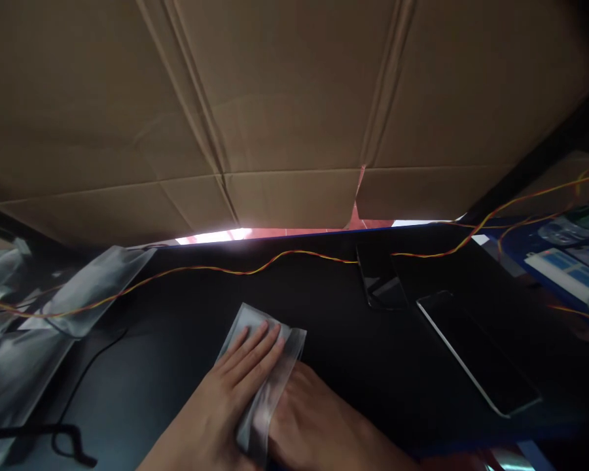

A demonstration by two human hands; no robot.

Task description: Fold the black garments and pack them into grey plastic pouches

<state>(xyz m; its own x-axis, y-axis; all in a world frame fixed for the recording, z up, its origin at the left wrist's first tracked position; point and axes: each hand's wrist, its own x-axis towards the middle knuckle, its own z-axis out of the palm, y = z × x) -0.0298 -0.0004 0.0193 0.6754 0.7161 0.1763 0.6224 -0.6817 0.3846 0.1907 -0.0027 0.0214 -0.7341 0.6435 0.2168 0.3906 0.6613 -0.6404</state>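
Observation:
A translucent plastic bag (294, 347) lies at a slant on the black tabletop, in the lower middle. My left hand (240, 373) rests on top of it, fingers stretched out side by side and flat against the film; its thumb is hidden. From the right, my right hand (309, 418) is curled against the bag's lower edge. Its fingers are tucked out of sight by the film and appear closed on it. Whether anything is inside the bag cannot be made out.
Two dark phones, one nearer (476, 353) and one farther (380, 278), lie at right. A red-yellow twisted wire (245, 271) crosses the table. More plastic bags (98, 288) and a black cable (86, 376) are at left. A cardboard sheet (285, 98) stands behind.

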